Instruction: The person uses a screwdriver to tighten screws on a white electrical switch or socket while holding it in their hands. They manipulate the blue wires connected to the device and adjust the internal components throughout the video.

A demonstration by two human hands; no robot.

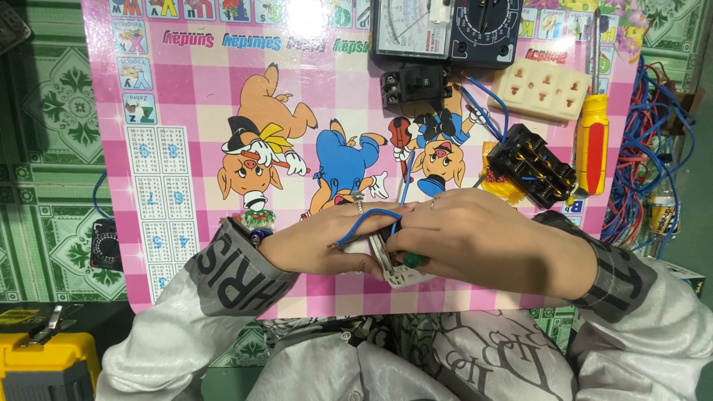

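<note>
Both my hands meet over the near edge of a pink checked cartoon board (186, 96). My left hand (319, 241) grips a small white plastic electrical part (405, 276) from the left. My right hand (483, 241) covers the part from the right and holds a tool with a green handle tip (412, 260). A thin blue wire (368, 219) loops over my left fingers and runs up the board. Most of the white part is hidden under my hands.
On the board's far side lie a black analog multimeter (445, 30), a black switch block (416, 85), a cream multi-socket (546, 89), a black terminal block (531, 163) and a red-yellow screwdriver (592, 141). Tangled blue and red wires (646, 148) lie right. A yellow tool case (44, 367) sits bottom left.
</note>
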